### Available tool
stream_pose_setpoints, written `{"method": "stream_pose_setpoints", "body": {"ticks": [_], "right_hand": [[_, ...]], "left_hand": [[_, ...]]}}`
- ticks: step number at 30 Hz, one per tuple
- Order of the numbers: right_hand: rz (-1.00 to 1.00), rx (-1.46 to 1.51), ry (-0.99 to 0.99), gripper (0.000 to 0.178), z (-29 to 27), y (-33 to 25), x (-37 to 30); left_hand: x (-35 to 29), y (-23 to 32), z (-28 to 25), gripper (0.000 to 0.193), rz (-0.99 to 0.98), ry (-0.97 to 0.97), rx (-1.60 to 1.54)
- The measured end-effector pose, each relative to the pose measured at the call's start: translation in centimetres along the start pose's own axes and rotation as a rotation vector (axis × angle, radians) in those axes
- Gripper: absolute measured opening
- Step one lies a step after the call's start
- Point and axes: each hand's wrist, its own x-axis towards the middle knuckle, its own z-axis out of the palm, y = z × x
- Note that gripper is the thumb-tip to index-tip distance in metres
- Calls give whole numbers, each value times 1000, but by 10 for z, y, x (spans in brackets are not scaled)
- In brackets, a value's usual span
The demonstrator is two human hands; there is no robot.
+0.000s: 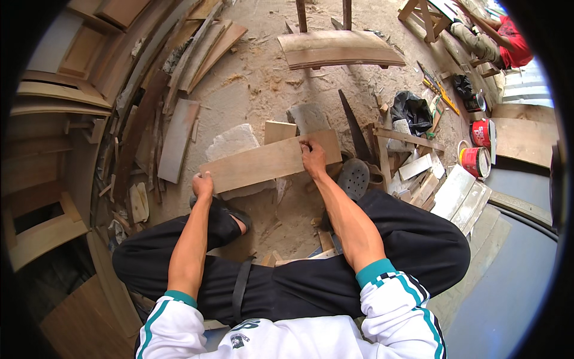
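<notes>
A wooden plank [341, 50] with two dark posts [302, 15] stands just past 12 o'clock. At 2 o'clock are a person [515, 45] in a red top, a yellow tool [443, 93] and, nearer the middle, a black plastic bag [411, 111]. Red cans [481, 133] and wood scraps [426, 185] sit around 3, a blue-grey sheet [508, 281] at 4. Long boards [212, 55] lie piled at 11; wooden cabinet frames [36, 160] line 8 to 10.

Sandy floor [263, 67], littered with wood scraps [423, 190], is spread beneath the left grip [203, 184]. Wooden cabinets [45, 157] are ranged well to its left. Beyond the right grip [313, 159] a wooden trestle [341, 49] is placed; far right of that grip, a brightly lit corrugated sheet [528, 94] is seen.
</notes>
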Motion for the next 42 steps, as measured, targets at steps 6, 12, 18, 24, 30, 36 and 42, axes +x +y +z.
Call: {"method": "stream_pose_setpoints", "body": {"ticks": [6, 12, 18, 24, 30, 36, 42], "right_hand": [[60, -6, -23, 25, -4, 4, -1], [30, -15, -4, 28, -4, 5, 3], [64, -37, -38, 27, 5, -6, 1], [41, -18, 2, 27, -2, 4, 4], [7, 27, -36, 25, -7, 8, 8], [75, -36, 39, 21, -5, 0, 5], [52, -171, 56, 22, -1, -11, 5]], "left_hand": [[-18, 20, 3, 28, 440, 101, 219], [-23, 41, -2, 49, 344, -186, 315], [-78, 93, 49, 127, 176, -355, 279], [-154, 189, 95, 132, 34, -551, 256], [-141, 179, 108, 119, -3, -614, 289], [-136, 178, 111, 121, -24, -636, 356], [-131, 174, 120, 124, -41, -629, 389]]}}
